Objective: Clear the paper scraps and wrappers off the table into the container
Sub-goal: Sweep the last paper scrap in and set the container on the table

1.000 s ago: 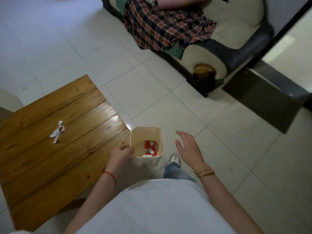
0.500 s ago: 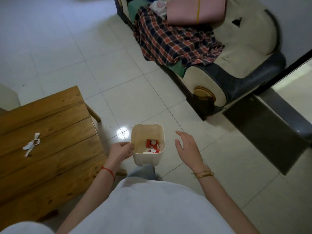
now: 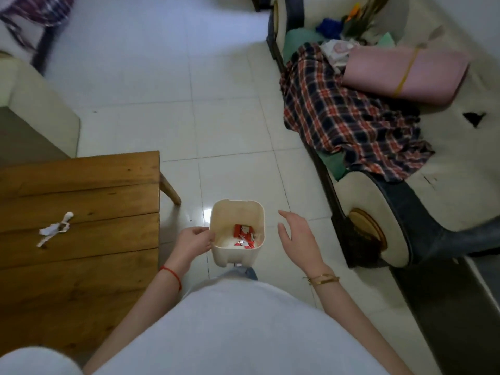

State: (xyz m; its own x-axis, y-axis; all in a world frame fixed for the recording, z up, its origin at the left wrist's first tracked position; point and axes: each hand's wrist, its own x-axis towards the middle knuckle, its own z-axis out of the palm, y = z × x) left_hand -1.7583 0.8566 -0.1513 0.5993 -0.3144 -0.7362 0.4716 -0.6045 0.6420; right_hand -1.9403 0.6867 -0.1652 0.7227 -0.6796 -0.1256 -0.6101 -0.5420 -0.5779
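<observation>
A small cream container is held above the tiled floor, just right of the wooden table. My left hand grips its left rim. Red and white wrappers lie at the bottom of it. To the right of the container my right hand hovers open, fingers spread, touching nothing. A twisted white paper scrap lies on the table's left part, well away from both hands.
A sofa with a plaid cloth and a pink cushion runs along the right side. A cream armchair stands behind the table at the left. White tiled floor stretches ahead between them.
The view has swung so that the table sits further left and more of the sofa shows. My left hand keeps its hold on the container; my right hand stays open beside it.
</observation>
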